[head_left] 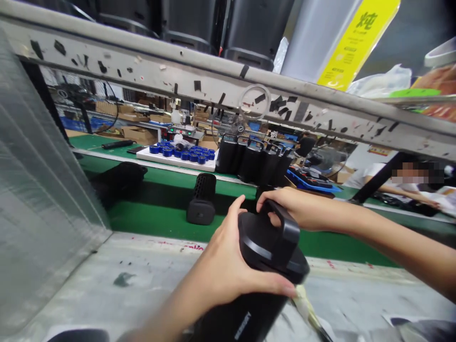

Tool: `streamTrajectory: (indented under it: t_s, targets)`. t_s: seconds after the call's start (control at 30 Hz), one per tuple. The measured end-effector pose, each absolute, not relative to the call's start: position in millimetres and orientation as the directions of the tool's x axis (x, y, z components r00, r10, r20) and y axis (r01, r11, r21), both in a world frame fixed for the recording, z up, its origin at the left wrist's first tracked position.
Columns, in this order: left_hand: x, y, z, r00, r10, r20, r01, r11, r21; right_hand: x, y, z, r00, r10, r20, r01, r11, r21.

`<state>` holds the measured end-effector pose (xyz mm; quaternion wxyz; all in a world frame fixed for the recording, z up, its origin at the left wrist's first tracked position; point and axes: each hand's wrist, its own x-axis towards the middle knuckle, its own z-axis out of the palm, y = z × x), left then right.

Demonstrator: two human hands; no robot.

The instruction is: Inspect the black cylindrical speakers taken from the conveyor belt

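A black box-shaped device (245,308) with rounded corners, a top handle and pale lettering on its side stands tilted at the lower centre. My left hand (231,266) is wrapped round its upper part, thumb across the near side and fingers at the far left edge. The fingers of my right hand (281,204) are curled round the black handle (287,228) on top. Beyond my hands, a black perforated part (201,199) lies on the green belt (160,218).
Another black part (121,178) lies at the left on the belt. Behind it are blue rings on a white board (160,160), several black devices (252,161) and a blue tray (313,180). A shelf edge (213,71) crosses above. A person (377,175) sits at the right.
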<state>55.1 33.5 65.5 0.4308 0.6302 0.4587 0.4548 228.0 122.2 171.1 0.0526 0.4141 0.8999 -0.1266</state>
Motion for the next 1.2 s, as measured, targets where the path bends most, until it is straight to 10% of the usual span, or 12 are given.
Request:
streamTrajectory:
  t_s: [1.2]
  targets:
    - [59.3, 32.8, 66.6, 0.201, 0.971, 0.129, 0.117, -0.154, 0.981, 235.8, 123.7, 153.8, -0.711, 0.701, -0.062, 0.676, 0.656, -0.335]
